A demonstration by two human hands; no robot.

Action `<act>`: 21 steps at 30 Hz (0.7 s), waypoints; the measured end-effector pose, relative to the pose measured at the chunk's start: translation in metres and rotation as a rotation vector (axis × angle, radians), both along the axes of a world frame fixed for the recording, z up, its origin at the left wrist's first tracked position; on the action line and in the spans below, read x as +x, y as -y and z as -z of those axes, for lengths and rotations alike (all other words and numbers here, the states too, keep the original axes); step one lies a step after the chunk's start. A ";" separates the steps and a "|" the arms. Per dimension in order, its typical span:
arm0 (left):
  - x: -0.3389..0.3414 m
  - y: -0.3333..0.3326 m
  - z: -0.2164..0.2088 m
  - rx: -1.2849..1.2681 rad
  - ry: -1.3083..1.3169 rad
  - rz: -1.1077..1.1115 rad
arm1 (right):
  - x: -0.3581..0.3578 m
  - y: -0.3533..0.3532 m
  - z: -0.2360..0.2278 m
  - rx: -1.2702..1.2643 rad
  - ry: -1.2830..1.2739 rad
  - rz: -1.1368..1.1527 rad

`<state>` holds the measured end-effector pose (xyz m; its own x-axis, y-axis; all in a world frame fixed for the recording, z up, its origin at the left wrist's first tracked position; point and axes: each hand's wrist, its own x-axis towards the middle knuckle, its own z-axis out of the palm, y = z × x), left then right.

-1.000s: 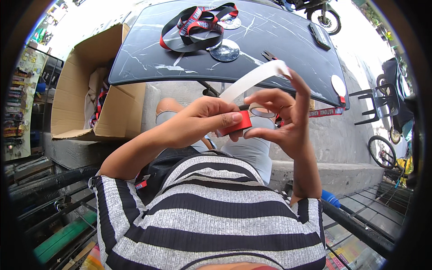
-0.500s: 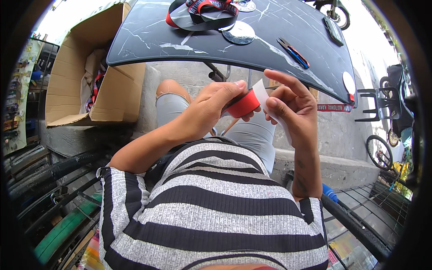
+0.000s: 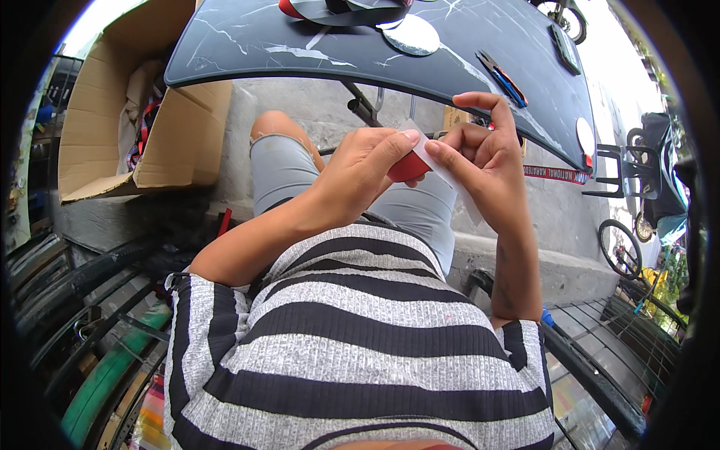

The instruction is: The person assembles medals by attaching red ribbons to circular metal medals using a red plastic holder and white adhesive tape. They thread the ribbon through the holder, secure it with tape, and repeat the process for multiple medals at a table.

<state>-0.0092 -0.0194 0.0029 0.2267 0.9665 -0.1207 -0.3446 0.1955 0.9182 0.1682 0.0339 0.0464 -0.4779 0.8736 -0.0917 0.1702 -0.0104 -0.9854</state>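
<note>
Above my lap, my left hand (image 3: 352, 174) is closed, thumb on top, around a curved piece of red ribbon (image 3: 408, 169). A thin white strip (image 3: 441, 171) runs over the ribbon's right side and trails down past my right wrist. My right hand (image 3: 486, 159) pinches that strip with the thumb against bent fingers, while the index finger sticks up and curls. Both hands nearly meet at the strip. Whether the strip is stuck to the ribbon, I cannot tell. The left fingers under the ribbon are mostly hidden.
Ahead stands a dark marbled table (image 3: 262, 56) bearing black-and-red ribbons (image 3: 356, 15), a silver disc (image 3: 411, 35), blue-and-orange thread snips (image 3: 502, 79) and a dark flat device (image 3: 564, 49). A white disc (image 3: 584, 135) lies at its right corner. A cardboard box (image 3: 184, 146) sits left.
My hands have come closer together over the ribbon, and the left thumb now presses at the white strip. Less of the red shows. The view has tilted down slightly, shifting the table upward.
</note>
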 end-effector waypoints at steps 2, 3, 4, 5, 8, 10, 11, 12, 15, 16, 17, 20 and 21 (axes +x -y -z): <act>0.001 0.001 0.001 -0.020 0.012 -0.005 | -0.001 -0.002 -0.001 -0.001 0.049 -0.019; 0.001 0.001 0.001 -0.035 -0.004 -0.004 | -0.001 -0.003 -0.002 -0.006 0.062 -0.027; 0.002 0.001 0.001 -0.049 -0.021 -0.004 | -0.001 -0.004 -0.002 0.001 0.082 -0.041; 0.002 0.001 0.002 -0.055 -0.033 -0.004 | -0.001 -0.005 -0.002 0.001 0.097 -0.050; 0.002 0.000 0.005 -0.070 -0.038 0.003 | -0.002 -0.008 -0.001 -0.006 0.127 -0.066; 0.001 -0.001 0.007 -0.065 0.022 -0.002 | -0.001 -0.006 0.000 -0.006 0.143 -0.065; 0.001 -0.001 0.008 -0.087 0.036 0.002 | 0.000 -0.004 0.001 -0.002 0.153 -0.060; 0.001 -0.001 0.009 -0.100 0.069 -0.010 | 0.002 -0.002 0.002 0.019 0.142 -0.067; -0.005 -0.003 0.009 -0.063 0.025 -0.008 | 0.013 0.006 0.005 -0.099 0.102 -0.067; -0.009 -0.004 0.009 -0.050 -0.011 -0.002 | 0.017 0.007 0.006 -0.124 0.211 -0.095; -0.013 -0.004 0.008 -0.035 -0.030 0.033 | 0.022 0.007 0.008 -0.143 0.299 -0.141; -0.018 -0.001 0.001 -0.031 -0.107 0.113 | 0.026 0.001 0.019 -0.156 0.294 -0.153; -0.018 0.002 -0.003 -0.025 -0.150 0.122 | 0.025 -0.003 0.023 -0.038 0.105 -0.189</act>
